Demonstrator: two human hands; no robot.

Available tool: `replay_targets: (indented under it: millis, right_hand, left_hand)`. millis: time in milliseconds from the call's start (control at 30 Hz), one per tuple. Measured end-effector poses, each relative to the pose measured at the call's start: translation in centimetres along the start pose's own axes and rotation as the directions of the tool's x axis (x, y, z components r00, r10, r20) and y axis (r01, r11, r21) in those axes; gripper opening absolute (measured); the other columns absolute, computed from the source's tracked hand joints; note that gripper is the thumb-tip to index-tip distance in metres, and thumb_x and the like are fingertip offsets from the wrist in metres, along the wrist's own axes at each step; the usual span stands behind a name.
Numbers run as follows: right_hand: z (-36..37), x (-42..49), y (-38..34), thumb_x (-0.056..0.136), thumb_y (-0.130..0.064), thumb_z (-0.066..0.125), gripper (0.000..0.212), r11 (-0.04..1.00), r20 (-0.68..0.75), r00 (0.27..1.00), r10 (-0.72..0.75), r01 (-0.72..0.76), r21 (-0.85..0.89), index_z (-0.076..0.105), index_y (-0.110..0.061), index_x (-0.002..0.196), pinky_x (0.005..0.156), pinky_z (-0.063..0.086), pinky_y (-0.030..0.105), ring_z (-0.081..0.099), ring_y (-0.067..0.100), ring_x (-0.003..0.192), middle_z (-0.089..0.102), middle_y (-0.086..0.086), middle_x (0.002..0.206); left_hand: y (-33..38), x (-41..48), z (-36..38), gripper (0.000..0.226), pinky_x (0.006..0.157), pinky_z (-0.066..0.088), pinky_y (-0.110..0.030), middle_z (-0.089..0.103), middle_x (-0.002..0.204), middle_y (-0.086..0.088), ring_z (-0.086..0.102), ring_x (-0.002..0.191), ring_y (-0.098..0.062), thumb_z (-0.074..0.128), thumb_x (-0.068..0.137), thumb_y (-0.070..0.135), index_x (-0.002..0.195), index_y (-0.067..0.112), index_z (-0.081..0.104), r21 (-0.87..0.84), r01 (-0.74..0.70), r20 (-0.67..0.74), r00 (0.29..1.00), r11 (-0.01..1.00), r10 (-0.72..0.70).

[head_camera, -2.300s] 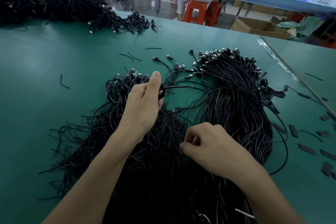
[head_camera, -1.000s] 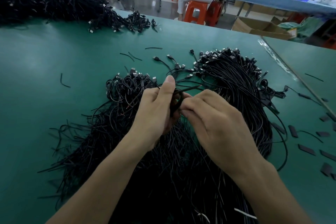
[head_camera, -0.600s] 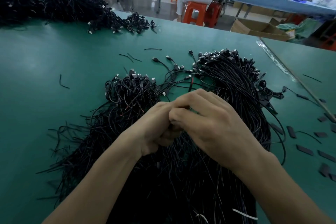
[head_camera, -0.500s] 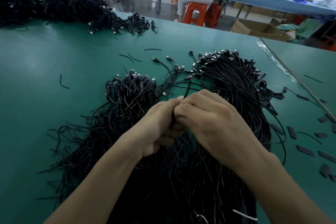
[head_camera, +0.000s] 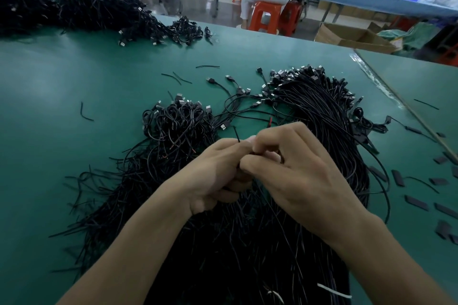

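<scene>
Right hand [head_camera: 304, 178] joined left hand [head_camera: 213, 176], fingers [head_camera: 277, 135] hiding cable [head_camera: 237, 134], heaps [head_camera: 322, 111] around

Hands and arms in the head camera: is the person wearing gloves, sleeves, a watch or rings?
No gloves: the left hand and the right hand are bare, and no rings show on the fingers that can be seen. The left forearm and the right forearm are bare too. No sleeve, watch or bracelet is in view.
</scene>
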State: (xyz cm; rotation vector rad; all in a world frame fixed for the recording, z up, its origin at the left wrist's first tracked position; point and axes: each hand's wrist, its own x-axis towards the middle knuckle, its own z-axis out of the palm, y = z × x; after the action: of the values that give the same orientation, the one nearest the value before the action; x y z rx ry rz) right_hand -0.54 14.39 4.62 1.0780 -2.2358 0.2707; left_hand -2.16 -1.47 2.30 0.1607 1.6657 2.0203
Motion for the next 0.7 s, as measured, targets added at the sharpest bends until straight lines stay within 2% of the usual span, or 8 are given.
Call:
replay_targets:
  millis: [100,200,267,333,433,500,600,700]
  right_hand:
    - [-0.2,0.5,0.1,0.091,-0.002,0.059,0.013,0.997,0.075,0.995,-0.068,0.07,-0.023,0.069,-0.007,0.085,0.078,0.044,0.034,0.058,0.024,0.093,0.065,0.005,0.096]
    - [-0.2,1.0,0.1,0.086,-0.001,0.065,0.009,0.996,0.147,0.986,-0.083,0.086,-0.015,0.068,-0.009,0.086,0.081,0.047,0.037,0.062,0.024,0.092,0.066,0.004,0.096]
    - [-0.1,1.2,0.2,0.083,0.0,0.069,0.011,0.999,0.171,0.985,-0.036,0.035,0.009,0.066,-0.01,0.087,0.077,0.045,0.039,0.061,0.024,0.087,0.064,0.004,0.096]
    - [0.0,1.1,0.3,0.088,-0.005,0.065,0.006,0.998,0.173,0.985,0.026,-0.037,0.059,0.066,-0.011,0.088,0.075,0.043,0.038,0.057,0.022,0.085,0.061,0.002,0.096]
    - [0.4,0.7,0.5,0.095,-0.018,0.056,0.014,0.968,0.166,0.974,0.157,-0.184,0.168,0.067,-0.012,0.089,0.079,0.041,0.034,0.055,0.02,0.085,0.059,-0.001,0.095]
    - [0.7,0.4,0.7,0.094,-0.016,0.06,0.012,0.927,0.159,0.959,0.236,-0.271,0.259,0.069,-0.011,0.088,0.08,0.043,0.032,0.056,0.019,0.085,0.059,-0.001,0.094]
    - [0.9,0.2,1.0,0.091,-0.01,0.066,0.005,0.862,0.174,0.934,0.311,-0.354,0.363,0.071,-0.011,0.089,0.079,0.045,0.024,0.057,0.012,0.086,0.059,-0.004,0.092]
    - [0.8,0.1,1.5,0.09,-0.008,0.069,0.004,0.84,0.199,0.922,0.333,-0.386,0.381,0.071,-0.011,0.088,0.079,0.04,0.012,0.056,0.006,0.088,0.059,-0.005,0.095]
  left_hand:
    - [-0.4,0.4,0.0,0.039,0.035,0.017,-0.009,0.03,0.047,0.01,0.02,0.037,-0.003,0.039,0.105,0.022,0.066,0.02,0.048,-0.019,0.031,-0.051,0.998,0.999,-0.032]
    - [-0.8,0.6,-0.2,0.035,0.036,0.015,-0.008,0.029,0.046,0.009,0.018,0.038,-0.004,0.033,0.099,0.011,0.068,0.021,0.044,-0.03,0.091,-0.067,0.993,0.995,-0.093]
    - [-0.7,0.8,-0.2,0.041,0.036,0.014,-0.007,0.029,0.045,0.007,0.017,0.037,-0.005,0.031,0.092,0.006,0.058,0.023,0.045,-0.045,0.117,-0.056,0.991,0.992,-0.119]
    - [-0.6,0.8,-0.1,0.047,0.035,0.014,-0.007,0.029,0.046,0.007,0.017,0.037,-0.004,0.03,0.088,0.006,0.048,0.026,0.043,-0.071,0.129,-0.045,0.99,0.989,-0.132]
    - [-0.2,0.7,-0.4,0.041,0.03,0.014,-0.008,0.031,0.05,0.007,0.019,0.038,-0.004,0.034,0.093,0.024,0.053,0.023,0.045,-0.195,0.142,0.025,0.99,0.97,-0.139]
    - [0.0,0.6,-0.7,0.037,0.029,0.013,-0.01,0.032,0.055,0.006,0.02,0.041,-0.004,0.033,0.092,0.031,0.06,0.021,0.047,-0.262,0.138,0.07,0.99,0.955,-0.124]
    - [0.0,0.4,-0.9,0.039,0.03,0.014,-0.011,0.032,0.059,0.007,0.019,0.046,-0.004,0.029,0.089,0.021,0.059,0.023,0.053,-0.227,0.102,0.111,0.991,0.969,-0.078]
    - [-0.1,0.4,-0.8,0.048,0.033,0.013,-0.011,0.032,0.061,0.006,0.019,0.048,-0.004,0.026,0.089,0.008,0.057,0.026,0.057,-0.174,0.082,0.114,0.991,0.981,-0.063]
